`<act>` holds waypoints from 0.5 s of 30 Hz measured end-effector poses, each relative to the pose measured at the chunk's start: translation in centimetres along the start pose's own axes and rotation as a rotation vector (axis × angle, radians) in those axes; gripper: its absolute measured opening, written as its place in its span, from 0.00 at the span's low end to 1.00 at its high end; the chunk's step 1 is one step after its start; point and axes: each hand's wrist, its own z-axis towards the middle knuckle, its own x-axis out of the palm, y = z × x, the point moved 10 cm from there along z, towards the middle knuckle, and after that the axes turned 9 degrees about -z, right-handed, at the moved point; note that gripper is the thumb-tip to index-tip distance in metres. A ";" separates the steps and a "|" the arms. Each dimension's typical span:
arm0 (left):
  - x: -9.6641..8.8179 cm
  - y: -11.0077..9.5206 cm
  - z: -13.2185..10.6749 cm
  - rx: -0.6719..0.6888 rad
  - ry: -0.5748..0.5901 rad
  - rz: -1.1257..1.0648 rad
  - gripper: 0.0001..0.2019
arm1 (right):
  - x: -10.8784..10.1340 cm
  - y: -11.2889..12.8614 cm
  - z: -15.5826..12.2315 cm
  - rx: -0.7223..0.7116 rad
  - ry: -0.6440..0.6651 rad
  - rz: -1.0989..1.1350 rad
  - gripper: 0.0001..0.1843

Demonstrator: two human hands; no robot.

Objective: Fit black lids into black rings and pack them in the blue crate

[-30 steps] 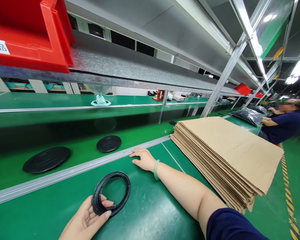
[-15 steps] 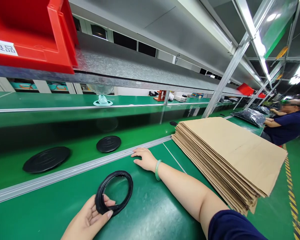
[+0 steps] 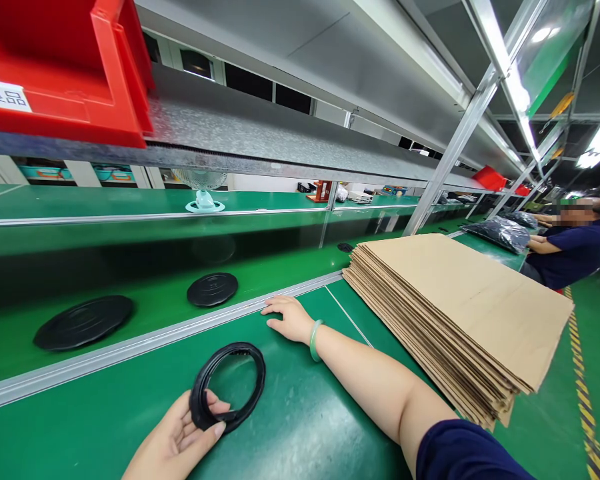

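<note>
My left hand (image 3: 183, 427) holds a black ring (image 3: 261, 380) by its lower left side, with the thumb in front and the fingers curled through the opening. The ring is tilted up over the green tabletop (image 3: 300, 420). Further forward, my right hand (image 3: 291, 319) lies with fingers stretched out by the metal rail (image 3: 180, 329) and grips nothing; a pale green bangle (image 3: 315, 340) is on that wrist. Beyond the rail, a large black disc (image 3: 83, 323) and a smaller black disc (image 3: 213, 289) lie on the green belt (image 3: 275, 270).
A tall stack of brown cardboard sheets (image 3: 460, 280) stands to the right of my arm. Overhead on the left, a red bin (image 3: 75, 127) sits on a metal shelf (image 3: 260, 140). A co-worker (image 3: 573, 237) sits far right near plastic-wrapped bundles (image 3: 497, 233).
The black discs on the belt have shifted slightly to the left. Both my hands and the black ring stay almost where they were.
</note>
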 end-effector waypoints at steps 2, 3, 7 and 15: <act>-0.1 0.1 0.0 -0.007 -0.008 -0.004 0.31 | 0.0 0.0 0.0 0.001 -0.002 -0.004 0.17; -0.2 0.2 0.1 -0.013 -0.013 -0.007 0.32 | 0.0 0.0 0.0 0.001 -0.002 -0.007 0.17; 0.0 0.0 0.0 -0.017 0.004 -0.001 0.32 | 0.0 0.1 0.0 0.004 0.000 -0.003 0.16; 0.3 -0.5 -0.3 -0.029 0.012 -0.003 0.32 | -0.2 0.2 0.0 0.012 0.007 0.002 0.16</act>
